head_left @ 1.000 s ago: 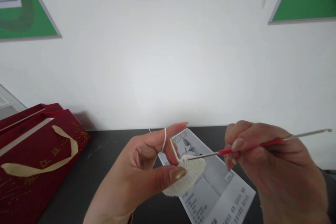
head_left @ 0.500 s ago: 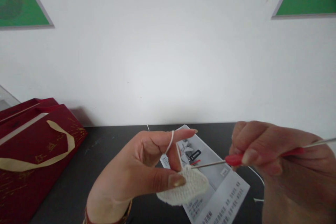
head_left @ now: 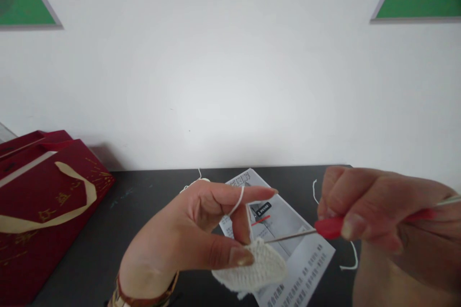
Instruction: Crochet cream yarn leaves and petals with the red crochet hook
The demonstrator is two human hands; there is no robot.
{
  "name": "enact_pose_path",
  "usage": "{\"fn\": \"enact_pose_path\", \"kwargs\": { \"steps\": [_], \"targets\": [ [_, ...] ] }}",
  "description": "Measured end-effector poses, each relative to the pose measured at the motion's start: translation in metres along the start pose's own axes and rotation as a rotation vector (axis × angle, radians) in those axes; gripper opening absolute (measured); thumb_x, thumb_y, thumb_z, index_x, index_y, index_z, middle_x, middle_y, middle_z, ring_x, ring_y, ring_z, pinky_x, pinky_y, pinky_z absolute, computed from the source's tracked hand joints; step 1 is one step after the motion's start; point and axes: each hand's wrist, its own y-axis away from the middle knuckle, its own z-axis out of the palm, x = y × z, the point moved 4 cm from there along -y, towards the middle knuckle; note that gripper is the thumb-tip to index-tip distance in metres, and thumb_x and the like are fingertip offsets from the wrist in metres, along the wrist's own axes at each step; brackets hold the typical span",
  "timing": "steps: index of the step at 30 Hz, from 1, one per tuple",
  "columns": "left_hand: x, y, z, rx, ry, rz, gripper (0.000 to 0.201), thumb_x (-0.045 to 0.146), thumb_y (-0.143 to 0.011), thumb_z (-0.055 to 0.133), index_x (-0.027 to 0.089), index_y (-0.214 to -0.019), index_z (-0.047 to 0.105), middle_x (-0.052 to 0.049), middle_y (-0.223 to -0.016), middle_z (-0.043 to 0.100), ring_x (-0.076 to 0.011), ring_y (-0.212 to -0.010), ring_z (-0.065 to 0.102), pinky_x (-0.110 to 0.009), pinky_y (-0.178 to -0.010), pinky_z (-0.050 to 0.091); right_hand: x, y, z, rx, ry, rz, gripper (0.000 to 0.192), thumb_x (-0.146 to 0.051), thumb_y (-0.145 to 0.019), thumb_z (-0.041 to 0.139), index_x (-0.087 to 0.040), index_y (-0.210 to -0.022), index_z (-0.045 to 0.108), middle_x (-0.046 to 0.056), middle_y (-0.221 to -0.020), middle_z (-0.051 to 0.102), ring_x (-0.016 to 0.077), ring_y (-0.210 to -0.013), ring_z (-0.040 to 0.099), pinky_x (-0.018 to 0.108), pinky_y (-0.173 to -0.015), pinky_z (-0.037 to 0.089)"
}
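Crochet piece: a small cream crochet piece (head_left: 254, 268) was held in the air above the near middle of the dark tabletop (head_left: 151, 211), just over a printed sheet.
Left hand: the left hand (head_left: 187, 240) pinched the crochet piece between thumb and middle finger, fingers clenched on its upper left edge; the forefinger pointed straight out to the right.
Yarn: a strand of white yarn (head_left: 237, 201) looped once over the outstretched forefinger and ran down to the crochet piece. More loose yarn lay on the tabletop towards the far edge and beside the right hand.
Crochet hook: a thin metal crochet hook (head_left: 288, 236) with a red grip lay almost level, its tip touching the top of the crochet piece.
Right hand: the right hand (head_left: 378, 211) was at the right, fingers clenched around the red grip, the bare metal tail of the hook sticking out past the right side of the picture.
Printed sheet: a printed sheet (head_left: 306, 254) of text and small pictures lay flat and slanted on the tabletop beneath both hands.
Gift bag: a dark red gift bag (head_left: 39, 230) with a gold ribbon handle lay at the left edge of the tabletop, well apart from the hands.
Wall: a white wall (head_left: 230, 81) rose behind the far edge.
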Motion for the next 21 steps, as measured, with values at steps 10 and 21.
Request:
{"fn": "enact_pose_path", "kwargs": {
  "steps": [10,21],
  "targets": [
    [0.017,0.008,0.006,0.349,-0.401,0.212,0.034,0.018,-0.079,0.070,0.033,-0.109,0.075,-0.001,-0.077,0.067,-0.0200,-0.085,0.061,-0.036,-0.090,0.043,0.044,-0.015,0.008,0.200,-0.433,0.506,0.013,-0.027,-0.073,0.077,-0.016,-0.068,0.073,-0.001,-0.048,0.061,0.0068,-0.035,0.052,0.015,-0.035,0.048],
    [0.011,-0.003,0.009,0.562,-0.203,0.303,0.035,0.012,-0.072,0.075,0.038,-0.096,0.078,0.002,-0.070,0.066,-0.0151,-0.075,0.059,-0.025,-0.074,0.048,0.046,-0.009,0.036,0.385,-0.569,0.523,0.011,-0.024,-0.073,0.078,-0.015,-0.073,0.073,-0.002,-0.052,0.065,0.0053,-0.039,0.058,0.012,-0.043,0.053]
  ]
}}
